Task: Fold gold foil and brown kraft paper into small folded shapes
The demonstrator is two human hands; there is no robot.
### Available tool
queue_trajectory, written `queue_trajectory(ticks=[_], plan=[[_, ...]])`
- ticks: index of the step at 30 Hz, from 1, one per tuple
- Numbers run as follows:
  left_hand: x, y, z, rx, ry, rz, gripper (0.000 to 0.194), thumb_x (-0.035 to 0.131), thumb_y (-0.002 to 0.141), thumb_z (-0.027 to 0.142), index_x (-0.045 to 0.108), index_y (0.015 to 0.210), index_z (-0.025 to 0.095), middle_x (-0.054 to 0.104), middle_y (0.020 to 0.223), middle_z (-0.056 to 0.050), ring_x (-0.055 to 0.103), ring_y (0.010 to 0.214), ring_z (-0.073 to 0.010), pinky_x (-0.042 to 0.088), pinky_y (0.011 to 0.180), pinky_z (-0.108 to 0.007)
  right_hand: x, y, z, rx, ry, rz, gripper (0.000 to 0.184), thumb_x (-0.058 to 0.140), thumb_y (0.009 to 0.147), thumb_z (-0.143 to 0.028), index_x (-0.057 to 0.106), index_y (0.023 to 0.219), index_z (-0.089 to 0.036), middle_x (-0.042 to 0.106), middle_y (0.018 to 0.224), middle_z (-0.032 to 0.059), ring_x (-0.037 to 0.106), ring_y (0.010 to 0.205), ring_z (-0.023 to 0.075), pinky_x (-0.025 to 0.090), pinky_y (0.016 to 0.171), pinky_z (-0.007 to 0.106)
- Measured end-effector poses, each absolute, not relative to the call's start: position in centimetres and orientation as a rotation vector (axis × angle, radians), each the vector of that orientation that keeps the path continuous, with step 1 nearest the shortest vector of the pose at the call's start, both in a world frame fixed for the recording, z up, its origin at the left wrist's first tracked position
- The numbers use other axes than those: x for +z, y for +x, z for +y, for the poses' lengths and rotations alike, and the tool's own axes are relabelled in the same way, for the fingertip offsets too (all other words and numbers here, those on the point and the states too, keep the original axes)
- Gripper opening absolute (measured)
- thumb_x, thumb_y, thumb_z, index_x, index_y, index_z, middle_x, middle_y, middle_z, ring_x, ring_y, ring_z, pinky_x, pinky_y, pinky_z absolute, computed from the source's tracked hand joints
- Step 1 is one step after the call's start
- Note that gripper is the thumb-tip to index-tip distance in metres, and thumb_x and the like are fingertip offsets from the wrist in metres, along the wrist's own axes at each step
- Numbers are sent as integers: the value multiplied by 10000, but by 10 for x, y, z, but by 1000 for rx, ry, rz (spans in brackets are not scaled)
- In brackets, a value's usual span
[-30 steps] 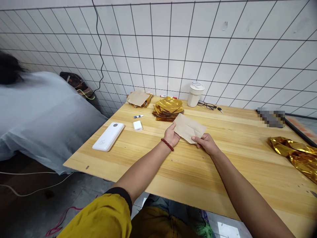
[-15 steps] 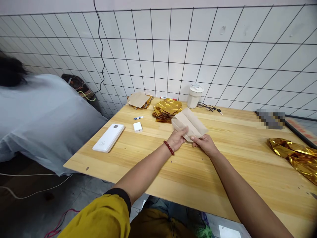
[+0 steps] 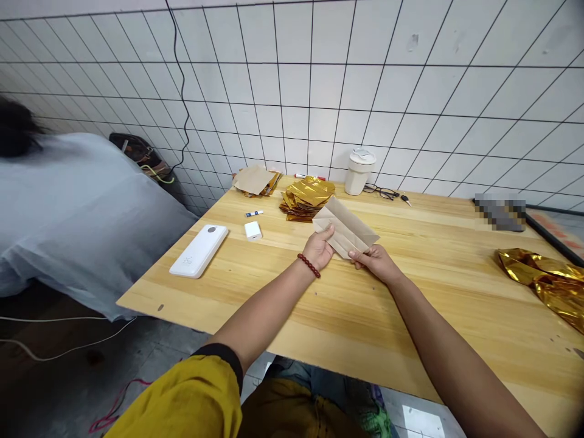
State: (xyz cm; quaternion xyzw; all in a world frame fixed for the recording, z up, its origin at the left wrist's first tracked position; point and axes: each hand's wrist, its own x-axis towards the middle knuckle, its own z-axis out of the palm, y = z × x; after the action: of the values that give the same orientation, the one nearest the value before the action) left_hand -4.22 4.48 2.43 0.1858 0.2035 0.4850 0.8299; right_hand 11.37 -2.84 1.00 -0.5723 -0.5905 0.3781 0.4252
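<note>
A folded sheet of brown paper (image 3: 347, 226) is held slightly tilted over the wooden table, with crease lines across it. My left hand (image 3: 320, 246), with a red bead bracelet at the wrist, grips its left side, thumb on top. My right hand (image 3: 375, 263) pinches the near right corner between thumb and fingers. Just beyond the paper lies a stack of gold foil sheets (image 3: 306, 198). Farther left is another pile topped with brown paper (image 3: 253, 180), gold edges sticking out beneath.
On the table (image 3: 429, 286) are a white power bank (image 3: 199, 252), a white charger (image 3: 252, 230), a lidded cup (image 3: 360, 172), glasses (image 3: 382, 192) and a key (image 3: 406, 199). Crumpled gold foil (image 3: 545, 283) lies right. A person in a pale top (image 3: 77, 213) is at the left.
My left thumb has shifted left and up along the paper, uncovering more of its creased middle. My right hand still pinches its corner. The camera view has moved slightly.
</note>
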Motion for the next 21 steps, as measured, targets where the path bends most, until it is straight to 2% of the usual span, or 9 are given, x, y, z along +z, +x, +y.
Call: queue_trajectory(ticks=[5,12,17,21], plan=[[27,-47,55,1030,251,492,172,528,907,163,668,992,112,732,936,-93,686,944,-183,477,1030,-383,10,114,-29,988,-1410,-1458,496,728,668,-610,612,461,-175,587,483,27,491,497,124,359,525,259],[24,-51,59,1030,211,494,217,515,927,237,666,1026,117,731,982,-95,670,1028,-194,463,1056,-388,13,110,-31,944,-1401,-1466,494,725,671,-607,602,487,-165,559,496,10,460,502,110,340,513,248],[24,-50,59,1022,239,476,241,531,919,255,659,1079,128,730,1019,-104,670,1039,-210,468,1048,-423,19,105,-30,908,-1356,-1453,452,737,649,-616,653,647,-172,605,582,11,516,579,146,379,528,254],[26,-50,59,1019,219,495,259,519,929,280,660,1077,121,733,988,-107,678,1010,-205,477,1035,-414,17,107,-28,890,-1476,-1435,514,712,633,-671,621,560,-170,592,545,26,492,531,136,372,504,256]])
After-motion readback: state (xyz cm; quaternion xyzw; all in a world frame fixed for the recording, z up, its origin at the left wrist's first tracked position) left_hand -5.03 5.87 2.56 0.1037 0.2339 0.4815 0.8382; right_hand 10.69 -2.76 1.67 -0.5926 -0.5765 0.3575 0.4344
